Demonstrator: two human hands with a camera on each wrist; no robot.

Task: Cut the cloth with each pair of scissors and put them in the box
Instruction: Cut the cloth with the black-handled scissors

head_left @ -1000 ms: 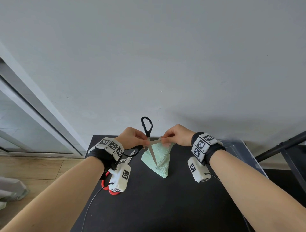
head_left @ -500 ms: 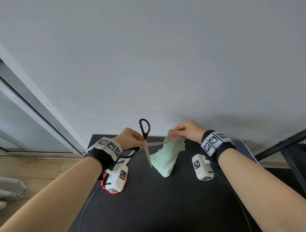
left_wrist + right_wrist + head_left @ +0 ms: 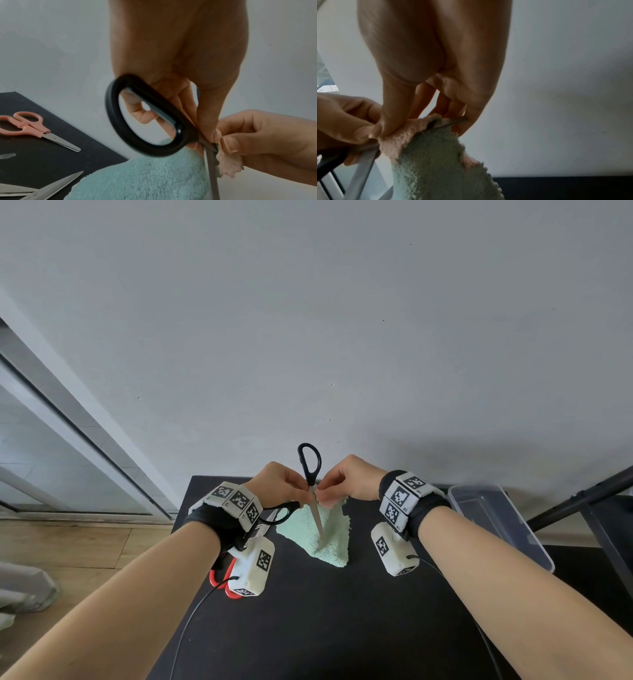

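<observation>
At frame centre the left hand (image 3: 281, 482) grips black-handled steel scissors (image 3: 310, 470), the right hand (image 3: 349, 479) pinching the mint-green terry cloth (image 3: 315, 537) (best kept taut, fingers clear of the blades).

Plain grey wall (image 3: 342, 320), wooden floor (image 3: 68, 549), black table (image 3: 325, 628)

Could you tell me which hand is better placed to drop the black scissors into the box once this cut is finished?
Left: the left hand holds the black scissors, though the box sits beyond the right hand, which pinches the cloth.
</observation>
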